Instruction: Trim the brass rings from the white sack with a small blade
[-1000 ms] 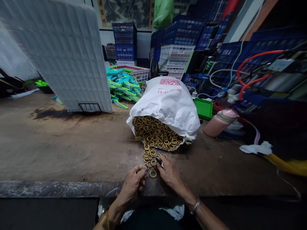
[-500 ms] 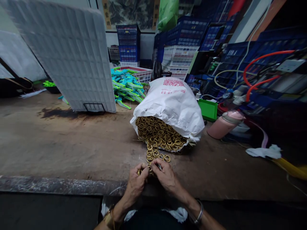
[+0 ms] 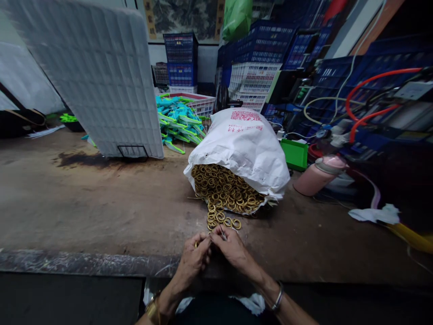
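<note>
My left hand [image 3: 194,256] is closed with fingertips pinched, and a bit of a brass-coloured ring [image 3: 196,244] shows between its fingers. Its tips meet those of my right hand [image 3: 233,248], which is closed around a thin metal tool [image 3: 223,233]; most of this tool is hidden and its kind is unclear. Just beyond the fingers lie several loose rings [image 3: 228,222] on the table. They trail out of a white woven sack [image 3: 241,144] on its side, whose mouth is full of brass-coloured rings [image 3: 223,185].
A white padded panel [image 3: 101,81] stands at left on the worktable [image 3: 84,212]. Behind the sack lies a pile of turquoise and green plastic pieces [image 3: 181,119]. To the right are a green tray [image 3: 294,154], a pink bottle [image 3: 316,176] and a white cloth [image 3: 375,214]. Crates [image 3: 182,58] are stacked behind.
The ring seen between my fingertips earlier is now hidden. My hands have shifted slightly closer together, and the thin tool in my right hand shows more above the fingers.
</note>
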The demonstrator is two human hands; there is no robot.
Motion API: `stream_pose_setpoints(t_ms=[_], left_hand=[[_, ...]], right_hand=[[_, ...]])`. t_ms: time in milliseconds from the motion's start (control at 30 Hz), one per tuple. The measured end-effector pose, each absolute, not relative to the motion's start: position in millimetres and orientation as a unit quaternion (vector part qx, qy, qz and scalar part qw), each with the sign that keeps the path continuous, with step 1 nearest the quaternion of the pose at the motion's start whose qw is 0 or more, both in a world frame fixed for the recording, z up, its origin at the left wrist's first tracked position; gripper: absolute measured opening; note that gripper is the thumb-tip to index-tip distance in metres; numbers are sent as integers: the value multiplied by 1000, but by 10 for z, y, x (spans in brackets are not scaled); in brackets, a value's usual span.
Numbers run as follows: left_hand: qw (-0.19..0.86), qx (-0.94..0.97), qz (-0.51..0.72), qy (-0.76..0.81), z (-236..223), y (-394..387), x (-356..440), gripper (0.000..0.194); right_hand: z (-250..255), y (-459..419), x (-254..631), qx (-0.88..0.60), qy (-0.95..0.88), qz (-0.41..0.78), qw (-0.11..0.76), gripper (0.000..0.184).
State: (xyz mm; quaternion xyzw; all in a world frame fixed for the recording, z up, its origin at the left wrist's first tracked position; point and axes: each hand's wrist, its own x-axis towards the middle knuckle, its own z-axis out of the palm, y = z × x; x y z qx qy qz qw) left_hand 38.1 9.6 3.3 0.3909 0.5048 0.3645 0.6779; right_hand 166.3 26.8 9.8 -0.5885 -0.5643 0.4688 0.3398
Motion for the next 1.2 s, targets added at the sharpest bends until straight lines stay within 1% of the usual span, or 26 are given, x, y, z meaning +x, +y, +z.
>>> stream_pose_setpoints(t_ms=[367, 433, 500, 567, 633, 700, 767, 1000, 1133, 1200], left_hand=[[697, 384, 381, 471, 38, 74, 339, 30], [697, 387, 378, 472, 61, 68, 335, 30], [691, 391, 378, 476, 98, 65, 333, 30], [679, 396, 381, 487, 146, 65, 334, 30], [665, 403, 390, 494, 190, 68, 337, 31], [654, 413, 405, 487, 211, 70, 339, 32], [650, 419, 419, 476, 201, 72, 341, 32], [622, 453, 430, 473, 114, 73, 338, 25], [604, 480, 432, 467, 189, 9, 324, 28], [615, 488, 421, 455, 253, -49, 311, 29]], right_hand=[[226, 266, 1623, -559, -571, 491, 347, 18], [214, 275, 1634, -558, -585, 475, 347, 21], [201, 273, 1654, -572, -615, 422, 340, 22], [193, 252, 1676, -593, -657, 343, 314, 17], [189, 214, 1690, -601, -699, 285, 262, 12], [187, 172, 1692, -595, -732, 259, 208, 23], [184, 138, 1684, -587, -754, 241, 172, 30], [195, 85, 1652, -586, -778, 196, 111, 33], [192, 133, 1686, -603, -772, 177, 92, 30], [185, 200, 1762, -631, -753, 166, 85, 29]])
